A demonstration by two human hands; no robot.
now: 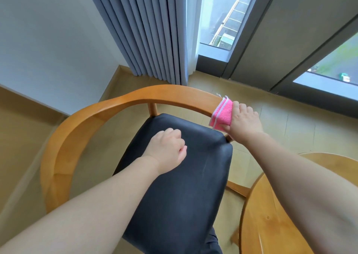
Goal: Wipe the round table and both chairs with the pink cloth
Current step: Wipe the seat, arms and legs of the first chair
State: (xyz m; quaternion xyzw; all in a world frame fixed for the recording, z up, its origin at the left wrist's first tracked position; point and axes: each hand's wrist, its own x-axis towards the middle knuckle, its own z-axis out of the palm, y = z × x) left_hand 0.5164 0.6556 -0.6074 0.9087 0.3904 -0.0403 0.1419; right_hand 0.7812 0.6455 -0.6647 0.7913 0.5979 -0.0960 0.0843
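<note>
Chair (108,116): wooden, with a curved one-piece back and arm rail and a black padded seat (174,186). It stands in the middle of the view, its back toward the far window (219,21) and grey curtain (147,31). Only one chair shows; the second is out of view.

Pink cloth (221,115): folded into a thick pad with pale edging, draped over the right end of the rail. The fold gives a firm wiping face and lets the pad wrap the rail's top and sides at once.

Right hand (245,120): its grip is closed around the cloth and the rail beneath, fingers curled over the far side, thumb hidden. The arm reaches forward from the near right, a posture suited to sliding the pad along the curve.

Left hand (167,150): loosely curled, holding nothing, hovering over the seat; whether it touches the padding cannot be told. It is probably kept free to steady the chair.

Round table (271,215): wooden, near right, just beside the chair; only an arc of the tabletop shows, bare.

Stage, as judged: the rail wipe is in hand, with the seat probably still to do.
</note>
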